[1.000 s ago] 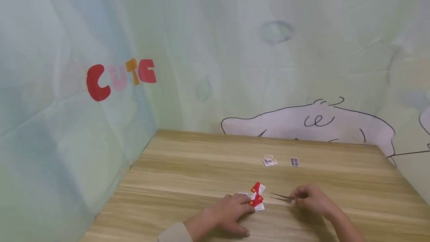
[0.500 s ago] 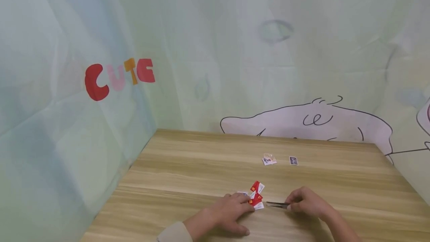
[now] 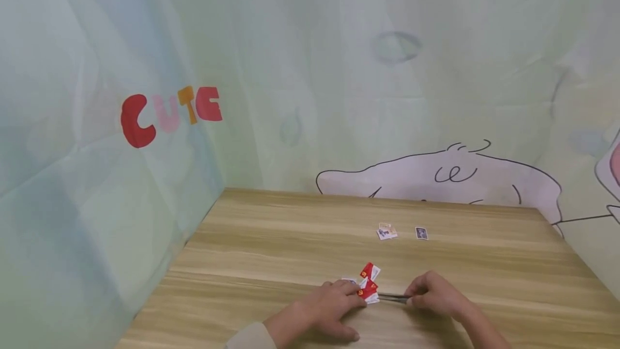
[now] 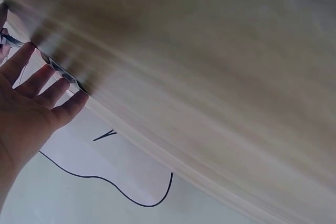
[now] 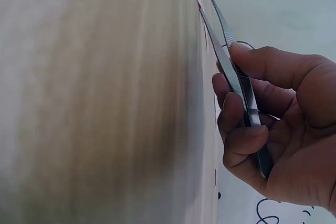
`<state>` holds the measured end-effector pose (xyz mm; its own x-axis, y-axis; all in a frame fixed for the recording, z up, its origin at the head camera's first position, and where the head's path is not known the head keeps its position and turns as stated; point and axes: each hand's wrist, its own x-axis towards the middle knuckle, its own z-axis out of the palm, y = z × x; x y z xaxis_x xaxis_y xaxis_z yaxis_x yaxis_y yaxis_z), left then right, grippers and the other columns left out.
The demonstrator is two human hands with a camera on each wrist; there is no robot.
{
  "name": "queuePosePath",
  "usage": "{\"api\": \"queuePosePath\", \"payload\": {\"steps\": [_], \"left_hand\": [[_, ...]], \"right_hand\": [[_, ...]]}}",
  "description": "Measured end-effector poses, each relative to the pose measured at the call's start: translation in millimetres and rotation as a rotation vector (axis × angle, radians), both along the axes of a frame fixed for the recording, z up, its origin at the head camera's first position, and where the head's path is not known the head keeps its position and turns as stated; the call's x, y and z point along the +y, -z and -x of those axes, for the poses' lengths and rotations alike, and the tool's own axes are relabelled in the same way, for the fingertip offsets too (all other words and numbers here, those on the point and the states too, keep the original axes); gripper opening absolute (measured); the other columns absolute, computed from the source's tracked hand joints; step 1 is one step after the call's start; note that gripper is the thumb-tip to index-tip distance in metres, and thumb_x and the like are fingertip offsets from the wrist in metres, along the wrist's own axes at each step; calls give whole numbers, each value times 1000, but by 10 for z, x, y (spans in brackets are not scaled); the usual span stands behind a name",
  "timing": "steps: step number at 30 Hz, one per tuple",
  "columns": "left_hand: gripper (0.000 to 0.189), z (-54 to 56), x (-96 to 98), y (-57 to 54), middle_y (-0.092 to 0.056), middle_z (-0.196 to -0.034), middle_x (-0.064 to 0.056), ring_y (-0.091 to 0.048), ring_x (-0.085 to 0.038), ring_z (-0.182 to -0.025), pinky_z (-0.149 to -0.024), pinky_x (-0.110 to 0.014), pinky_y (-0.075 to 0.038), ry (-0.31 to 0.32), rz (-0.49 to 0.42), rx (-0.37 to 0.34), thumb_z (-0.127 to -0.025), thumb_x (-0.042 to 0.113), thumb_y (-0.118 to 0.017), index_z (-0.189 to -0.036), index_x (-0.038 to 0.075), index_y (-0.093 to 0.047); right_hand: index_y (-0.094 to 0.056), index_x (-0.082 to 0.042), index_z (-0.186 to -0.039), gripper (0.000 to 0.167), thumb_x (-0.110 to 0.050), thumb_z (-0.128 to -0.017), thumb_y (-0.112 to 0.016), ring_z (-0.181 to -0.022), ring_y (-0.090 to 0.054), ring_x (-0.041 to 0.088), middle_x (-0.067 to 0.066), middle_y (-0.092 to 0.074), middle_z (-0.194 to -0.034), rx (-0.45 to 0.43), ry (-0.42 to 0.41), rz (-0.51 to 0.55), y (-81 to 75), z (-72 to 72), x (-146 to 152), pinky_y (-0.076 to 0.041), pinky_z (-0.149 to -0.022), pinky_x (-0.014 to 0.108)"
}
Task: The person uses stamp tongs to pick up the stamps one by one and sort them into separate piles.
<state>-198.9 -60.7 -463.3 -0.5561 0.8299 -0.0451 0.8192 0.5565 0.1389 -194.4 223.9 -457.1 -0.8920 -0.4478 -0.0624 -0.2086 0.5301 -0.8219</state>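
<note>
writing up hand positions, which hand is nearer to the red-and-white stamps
Left. The left hand rests at the left side of the red-and-white stamps; the right hand is farther off on their right, holding tweezers.

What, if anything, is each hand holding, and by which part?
The right hand holds the tweezers from mid-shank back toward the joined end, tips parted. The left hand grips nothing visible; its fingers rest on or beside red-and-white cards.

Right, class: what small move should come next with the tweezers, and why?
Perhaps close the tweezers gently on one of the red and white papers: they stand open at or beside the papers' edge, and the left hand rests at the other side.
</note>
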Motion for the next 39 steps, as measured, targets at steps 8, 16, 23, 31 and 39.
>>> {"api": "queuePosePath", "payload": {"steps": [8,16,23,31,39], "left_hand": [[57,12,11,29,-44,-136,2,-36,-15,-126,-94,-35,-39,7,0,1,-80,54,-64,-128,25,-55],[56,-7,22,16,-44,-136,2,-36,-14,-126,-94,-34,-39,11,4,5,-80,53,-64,-128,25,-55],[58,-11,6,18,-43,-137,0,-36,-16,-127,-94,-35,-39,6,3,41,-79,54,-64,-128,25,-55],[58,-24,-11,6,-44,-136,-2,-36,-16,-127,-96,-34,-38,9,-23,69,-79,55,-63,-127,25,-56],[55,-21,-31,-31,-46,-133,-2,-38,-16,-125,-95,-33,-38,10,-37,94,-79,55,-64,-124,24,-58]], "right_hand": [[-68,0,-83,7,-4,-77,-66,-63,-51,7,-4,-62,-73,116,-26,-43,56,26,-22,-43,-56,25],[-67,-4,-79,5,0,-76,-65,-60,-50,5,-7,-60,-69,150,-52,-35,51,10,-34,-43,-54,25],[-67,-6,-78,7,0,-75,-64,-59,-49,5,-8,-59,-68,165,-61,-33,69,32,-35,-42,-53,24],[-67,-4,-79,5,0,-77,-64,-62,-49,5,-5,-60,-70,158,-40,12,56,-43,60,-42,-55,24],[-67,-4,-82,3,-5,-80,-65,-63,-49,6,-4,-58,-71,118,-18,18,46,-62,93,-41,-56,24]]}}
